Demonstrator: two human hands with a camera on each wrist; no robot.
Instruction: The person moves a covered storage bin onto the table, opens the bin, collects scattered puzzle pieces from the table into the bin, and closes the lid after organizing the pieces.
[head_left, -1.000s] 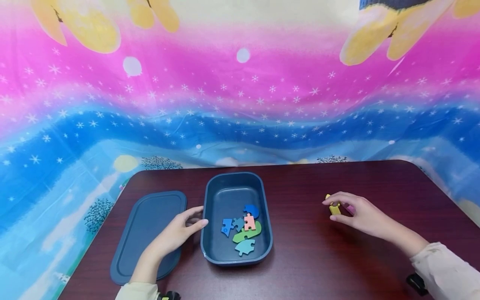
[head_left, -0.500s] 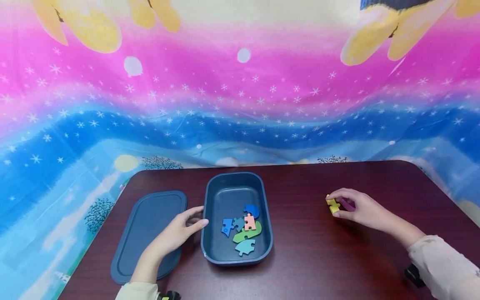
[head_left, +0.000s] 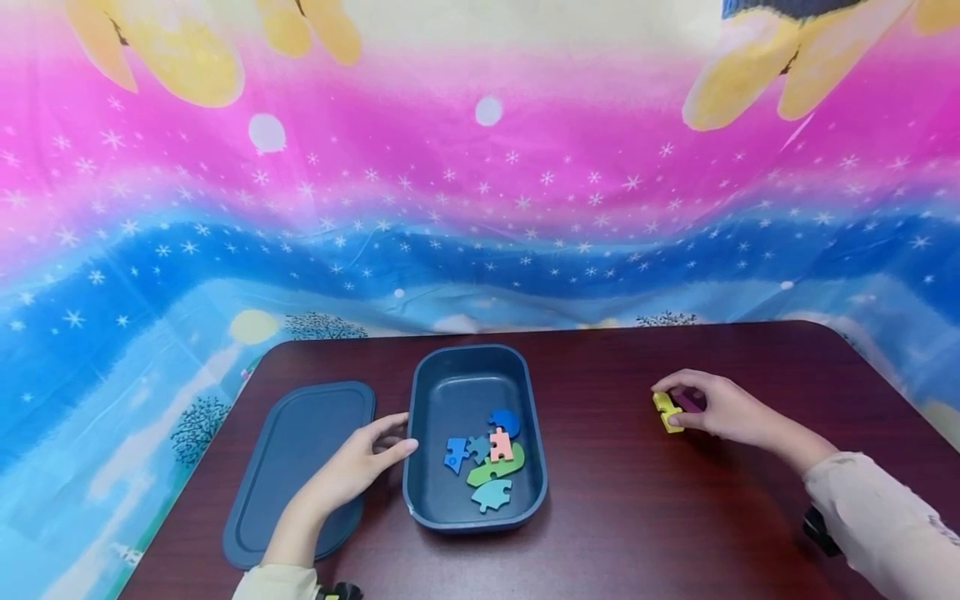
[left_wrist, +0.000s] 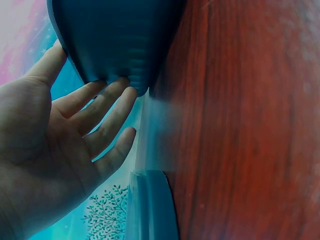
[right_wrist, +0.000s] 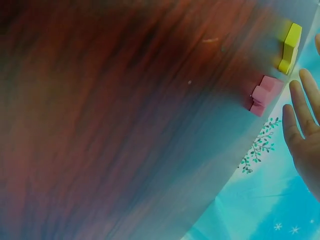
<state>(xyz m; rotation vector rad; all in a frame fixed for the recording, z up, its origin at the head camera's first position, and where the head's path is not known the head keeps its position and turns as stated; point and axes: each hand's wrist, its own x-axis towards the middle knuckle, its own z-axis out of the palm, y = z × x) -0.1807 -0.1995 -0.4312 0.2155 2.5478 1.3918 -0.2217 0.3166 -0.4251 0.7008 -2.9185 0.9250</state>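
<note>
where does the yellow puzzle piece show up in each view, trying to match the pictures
Head: the yellow puzzle piece is right of centre, by the fingertips of the right hand.
Left wrist: not in it.
Right wrist: near the upper right corner, beside the pink piece.
Shared landmark: the table, in all three.

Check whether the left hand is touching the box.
Touching: in the left wrist view, the left hand has fingertips against the outside of the box.

The right hand (head_left: 723,410) has shifted slightly forward, its thumb now covering part of the yellow puzzle piece (head_left: 662,402).
</note>
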